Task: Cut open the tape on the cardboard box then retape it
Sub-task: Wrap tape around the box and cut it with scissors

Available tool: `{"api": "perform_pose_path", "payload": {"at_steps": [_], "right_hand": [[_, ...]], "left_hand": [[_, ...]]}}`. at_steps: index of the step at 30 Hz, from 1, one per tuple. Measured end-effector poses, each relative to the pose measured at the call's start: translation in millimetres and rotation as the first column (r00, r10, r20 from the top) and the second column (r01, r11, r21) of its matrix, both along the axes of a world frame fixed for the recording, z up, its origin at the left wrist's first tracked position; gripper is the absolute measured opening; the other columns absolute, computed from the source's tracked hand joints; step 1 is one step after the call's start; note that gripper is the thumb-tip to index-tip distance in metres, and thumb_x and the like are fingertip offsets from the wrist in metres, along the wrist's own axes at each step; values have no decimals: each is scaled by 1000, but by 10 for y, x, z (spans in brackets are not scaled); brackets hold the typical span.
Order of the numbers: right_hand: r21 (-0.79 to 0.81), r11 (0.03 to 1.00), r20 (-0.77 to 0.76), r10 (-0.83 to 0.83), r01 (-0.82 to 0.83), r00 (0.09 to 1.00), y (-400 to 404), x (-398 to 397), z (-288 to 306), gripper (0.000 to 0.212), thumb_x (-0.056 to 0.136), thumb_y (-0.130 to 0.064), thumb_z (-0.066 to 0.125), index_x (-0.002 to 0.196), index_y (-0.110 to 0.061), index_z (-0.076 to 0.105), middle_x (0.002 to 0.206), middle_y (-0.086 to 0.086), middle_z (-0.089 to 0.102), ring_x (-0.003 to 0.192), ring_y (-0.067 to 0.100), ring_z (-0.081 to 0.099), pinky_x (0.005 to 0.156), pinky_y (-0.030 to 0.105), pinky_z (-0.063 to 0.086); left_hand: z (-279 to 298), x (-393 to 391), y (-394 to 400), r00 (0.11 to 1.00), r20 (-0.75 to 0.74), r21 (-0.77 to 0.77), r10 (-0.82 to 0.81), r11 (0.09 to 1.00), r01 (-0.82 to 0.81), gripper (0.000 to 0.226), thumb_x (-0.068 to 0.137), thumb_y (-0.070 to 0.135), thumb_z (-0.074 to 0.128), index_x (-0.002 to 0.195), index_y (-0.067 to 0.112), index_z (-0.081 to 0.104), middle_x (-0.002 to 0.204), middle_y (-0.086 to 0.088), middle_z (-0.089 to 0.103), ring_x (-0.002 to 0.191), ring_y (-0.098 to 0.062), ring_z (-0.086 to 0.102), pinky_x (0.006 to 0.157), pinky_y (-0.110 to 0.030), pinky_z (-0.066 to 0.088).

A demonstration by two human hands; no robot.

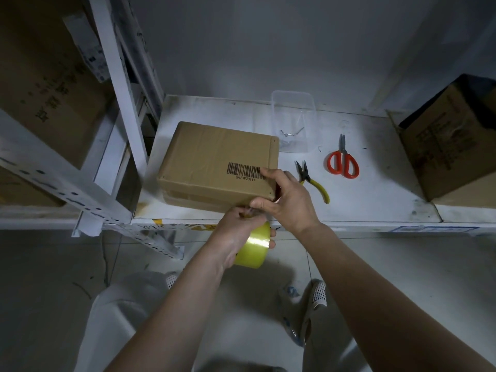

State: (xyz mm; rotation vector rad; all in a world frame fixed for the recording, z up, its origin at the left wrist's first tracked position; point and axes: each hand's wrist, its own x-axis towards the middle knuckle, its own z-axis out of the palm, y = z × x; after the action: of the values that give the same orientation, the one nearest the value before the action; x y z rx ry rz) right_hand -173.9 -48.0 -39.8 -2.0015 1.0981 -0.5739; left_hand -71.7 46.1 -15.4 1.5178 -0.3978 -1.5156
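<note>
grey tiled floor [80,259] is lying nearest below me, with a white metal shelf [375,205] standing beyond it. closest to me, my left hand [236,234] is gripping a yellowish roll of clear packing tape [253,248], fingers curled round it just off the shelf's front edge. just beyond, my right hand [290,200] is holding the near right corner of the brown cardboard box with a barcode [214,162], thumb on the front face and fingers over the top edge. the box is sitting on the shelf. further right, yellow-handled pliers [314,181] and orange-handled scissors [343,161] are lying apart on the shelf. behind them a clear plastic tub [294,122] is standing near the wall.
</note>
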Motion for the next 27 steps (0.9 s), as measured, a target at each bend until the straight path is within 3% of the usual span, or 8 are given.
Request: {"api": "perform_pose_path", "payload": {"at_steps": [6, 10, 14, 17, 20, 22, 25, 27], "right_hand": [[63, 997, 80, 41, -46, 996, -28, -51, -48, 72, 66, -35, 80, 131, -23, 51, 118, 3, 61, 109, 17, 60, 98, 38, 48], [186, 978, 118, 67, -89, 991, -42, -119, -35, 72, 70, -20, 80, 133, -31, 47, 123, -2, 57, 112, 14, 58, 100, 38, 47], [1, 997, -76, 79, -79, 994, -49, 50, 97, 74, 73, -27, 78, 137, -31, 40, 124, 0, 55, 105, 14, 56, 95, 34, 47], [184, 971, -33, 160, -152, 987, -159, -19, 176, 76, 74, -21, 78, 138, -38, 41, 114, 2, 59, 97, 16, 60, 92, 33, 50], [313, 942, 166, -178, 119, 970, -308, -267, 171, 51, 81, -28, 71, 128, -36, 53, 83, -1, 65, 81, 16, 67, 84, 32, 54], [157, 904, 62, -411, 398, 909, -476, -383, 61, 32, 90, -24, 59, 122, -22, 60, 88, -1, 64, 83, 18, 65, 88, 37, 52], [-23, 885, -254, -455, 465, 853, -729, -470, -126, 34, 96, -15, 45, 129, -16, 55, 134, 8, 46, 109, 23, 57, 100, 35, 44], [-94, 867, -376, -486, 490, 789, -886, -507, -222, 40, 97, -16, 42, 137, -16, 45, 143, 12, 34, 122, 27, 47, 104, 36, 39]], "left_hand": [[14, 11, -7, 1000, -7, 29, -10, 1000, 10, 3, 87, 9, 64, 87, 7, 63, 81, -18, 68, 67, -27, 69, 57, -36, 59], [25, 4, 27, 1000, -16, 63, -24, 998, 25, 34, 81, 5, 71, 108, 8, 50, 94, -16, 69, 60, -26, 71, 54, -30, 56], [50, 2, -4, 999, -33, 13, 41, 999, -40, 23, 83, -2, 65, 100, 8, 51, 90, -18, 67, 57, -19, 68, 48, -28, 53], [89, 16, -36, 997, -71, -15, 23, 1000, -24, 13, 85, -6, 61, 85, 6, 58, 80, -18, 67, 55, -19, 67, 47, -26, 53], [67, -12, -54, 996, -85, 3, 41, 999, -41, 19, 83, -7, 61, 87, 10, 52, 72, -14, 70, 51, -21, 66, 46, -26, 54], [40, -55, -70, 993, -101, 13, 62, 998, -61, 24, 83, -6, 63, 93, 11, 50, 69, -12, 72, 52, -22, 66, 49, -27, 54], [28, -116, -119, 989, -123, 15, 78, 997, -77, 34, 81, -5, 64, 108, 8, 47, 76, -15, 72, 55, -24, 68, 49, -28, 55], [34, -135, -146, 988, -137, 6, 74, 997, -74, 42, 81, -7, 64, 116, 6, 44, 82, -19, 71, 55, -24, 68, 48, -28, 55]]}}
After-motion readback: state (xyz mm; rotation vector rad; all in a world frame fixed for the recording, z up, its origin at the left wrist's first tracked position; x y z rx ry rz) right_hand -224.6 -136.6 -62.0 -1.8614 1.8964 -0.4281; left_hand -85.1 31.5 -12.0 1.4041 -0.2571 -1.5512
